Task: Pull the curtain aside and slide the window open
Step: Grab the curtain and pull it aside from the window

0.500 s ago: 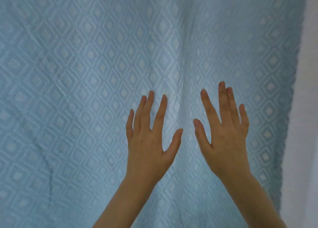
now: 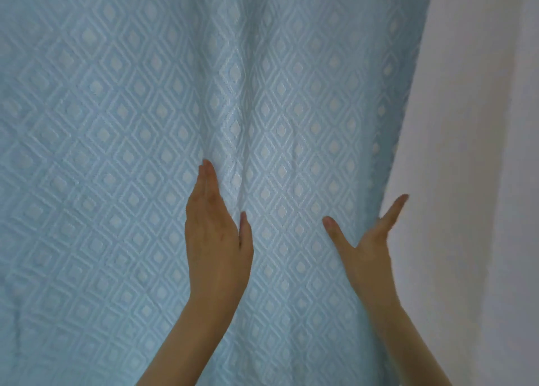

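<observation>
A light blue curtain point(image 2: 122, 152) with a white diamond pattern fills most of the head view and hides the window. My left hand point(image 2: 217, 237) stands edge-on against a fold near the middle, fingers straight and together. My right hand point(image 2: 366, 245) is at the curtain's right edge, thumb on the front of the cloth and fingers spread, some of them behind the edge. Neither hand has clearly closed on the fabric.
A plain white wall point(image 2: 472, 167) runs down the right side, next to the curtain's edge. The window itself is out of sight behind the cloth.
Both hands have moved forward onto the curtain. The left one turned edge-on into a fold; the right one shifted right to the curtain's edge. The cloth now shows more folds.
</observation>
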`<state>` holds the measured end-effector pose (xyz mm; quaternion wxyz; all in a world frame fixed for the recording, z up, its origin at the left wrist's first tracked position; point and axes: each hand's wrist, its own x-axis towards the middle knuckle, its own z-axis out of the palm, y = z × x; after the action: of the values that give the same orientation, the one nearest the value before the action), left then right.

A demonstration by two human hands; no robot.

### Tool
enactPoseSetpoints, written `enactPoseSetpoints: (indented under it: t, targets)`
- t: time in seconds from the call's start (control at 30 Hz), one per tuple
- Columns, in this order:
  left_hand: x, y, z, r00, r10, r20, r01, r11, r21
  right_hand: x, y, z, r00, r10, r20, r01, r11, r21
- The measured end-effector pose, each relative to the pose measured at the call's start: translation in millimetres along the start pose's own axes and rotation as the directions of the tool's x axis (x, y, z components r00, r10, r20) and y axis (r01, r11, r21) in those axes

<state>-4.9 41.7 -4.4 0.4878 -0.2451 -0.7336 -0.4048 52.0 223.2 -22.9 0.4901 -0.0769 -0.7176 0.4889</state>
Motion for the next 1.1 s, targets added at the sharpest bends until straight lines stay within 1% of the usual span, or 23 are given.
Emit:
enactPoseSetpoints:
  t: [0.03,0.1,0.13,0.2,0.27,0.37,0.43,0.53,0.63,0.77,0.83,0.9,0.97,1.1]
  targets:
    - [-1.0,-2.7,-2.2,1.0,-0.017,0.015,0.016,1.0,0.003,-3.8,0.6,9.4,0.997,-0.014,0.077,0.01,0.999,0.049]
    - [-2.2,-14.6,-8.9,0.999,-0.041,0.028,0.04,0.999,0.028,-11.8,0.2,34.7,0.977,-0.076,0.197,0.065,0.996,0.064]
    - [-2.0,-22.2,-13.3,0.995,-0.085,0.044,0.085,0.996,0.005,-16.1,-0.6,48.1,0.965,-0.103,0.242,0.084,0.993,0.086]
    - [1.1,-39.3,-28.1,0.98,-0.183,0.079,0.189,0.98,-0.065,-25.4,-2.7,76.3,0.939,-0.143,0.312,0.099,0.983,0.155]
    - [2.9,-57.2,-47.4,0.969,-0.227,0.101,0.233,0.971,-0.05,-35.2,-7.6,104.0,0.926,-0.163,0.342,0.099,0.975,0.196]
    - [2.5,-79.0,-77.3,0.964,-0.252,0.08,0.255,0.966,-0.033,-52.9,-18.2,144.2,0.933,-0.177,0.312,0.101,0.964,0.245]
    - [0.6,-93.9,-99.2,0.965,-0.258,0.042,0.258,0.966,0.002,-69.3,-31.9,173.6,0.937,-0.22,0.27,0.151,0.955,0.255]
    - [-3.1,-112.7,-130.4,0.978,-0.209,-0.007,0.209,0.974,0.089,-95.7,-52.1,214.0,0.926,-0.321,0.198,0.282,0.938,0.203]
    - [-3.3,-129.9,-164.0,0.982,-0.182,-0.049,0.187,0.973,0.133,-120.2,-68.9,253.3,0.904,-0.374,0.209,0.338,0.922,0.19]
    - [-0.7,-162.8,-214.5,0.981,-0.173,-0.083,0.183,0.974,0.135,-157.1,-98.9,305.3,0.878,-0.393,0.274,0.325,0.909,0.26]
    - [0.2,-182.1,-243.4,0.985,-0.148,-0.086,0.159,0.978,0.133,-178.4,-114.4,332.1,0.873,-0.41,0.266,0.333,0.897,0.29]
    - [3.3,-199.2,-266.1,0.989,-0.117,-0.086,0.131,0.976,0.177,-194.1,-127.4,351.3,0.877,-0.406,0.256,0.323,0.894,0.311]
    - [8.2,-222.8,-290.5,0.989,-0.113,-0.098,0.132,0.969,0.209,-210.5,-142.2,371.8,0.881,-0.407,0.242,0.333,0.896,0.294]
    - [20.1,-272.2,-329.2,0.994,-0.055,-0.089,0.075,0.97,0.23,-238.3,-170.5,409.5,0.893,-0.386,0.233,0.317,0.905,0.284]
